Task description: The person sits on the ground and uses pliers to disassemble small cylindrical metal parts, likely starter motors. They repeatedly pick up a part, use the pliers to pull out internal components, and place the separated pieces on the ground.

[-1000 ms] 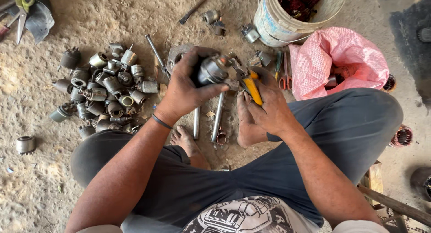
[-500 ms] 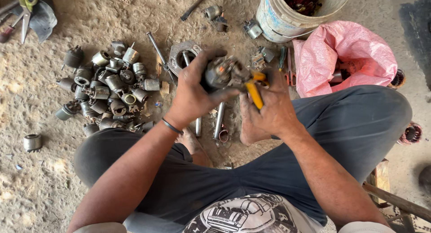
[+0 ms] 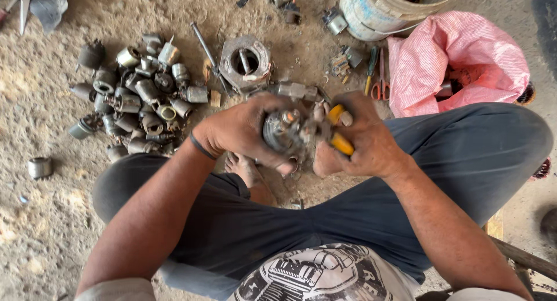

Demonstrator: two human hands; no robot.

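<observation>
The left hand grips a grimy cylindrical motor part above the person's crossed legs, while the right hand works a yellow-handled tool against it. A heap of similar metal cylinders lies on the sandy floor, with a white bucket and pink bag nearby.

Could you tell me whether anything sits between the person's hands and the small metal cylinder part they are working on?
Nothing visible does. The left hand is wrapped directly around the metal cylinder part, and the right hand presses a yellow-handled tool against its end. The pile of similar cylinders lies apart on the ground.
</observation>
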